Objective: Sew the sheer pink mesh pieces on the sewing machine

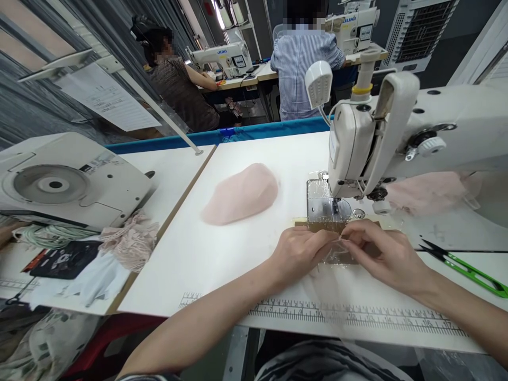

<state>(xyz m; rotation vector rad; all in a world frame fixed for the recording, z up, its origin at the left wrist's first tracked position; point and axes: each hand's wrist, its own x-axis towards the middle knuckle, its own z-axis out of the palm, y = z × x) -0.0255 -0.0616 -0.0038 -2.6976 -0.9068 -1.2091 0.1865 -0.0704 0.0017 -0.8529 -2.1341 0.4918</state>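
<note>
Pinching: sheer material (323, 283), caught between left hand (296, 251) and right hand (381, 256), fingertips nearly meeting.
Left fingers: thumb and index closed on the material, back of hand up, wrist low over the counter (170, 286).
Right fingers: thumb and index closed on the same material, just beside the left fingertips; remaining fingers curled in.
Sheer material location: in front of the needle area, from the fingertips down across the printed ruler (286, 307); nearly transparent, full outline hard to tell.
Sewing machine (400, 137): head above and beyond the hands, arm out to the right; metal needle plate (322, 203) just past the fingertips.
Brown strip (317, 226): on the counter, partly under both hands.
Pink piece (244, 193): flat on the counter, left of the needle plate, apart from left hand.
Pink bundle (431, 193): crumpled, under the machine arm, right of the needle.
Green snips (472, 271): right of right hand, not touched, black blades apart, tips toward the machine.
Left side: second machine (75, 185), pink cords (133, 241) heaped beside black packet (65, 259).
Background: person in dark top (180, 87) and person in striped shirt (301, 71), both at machines.
</note>
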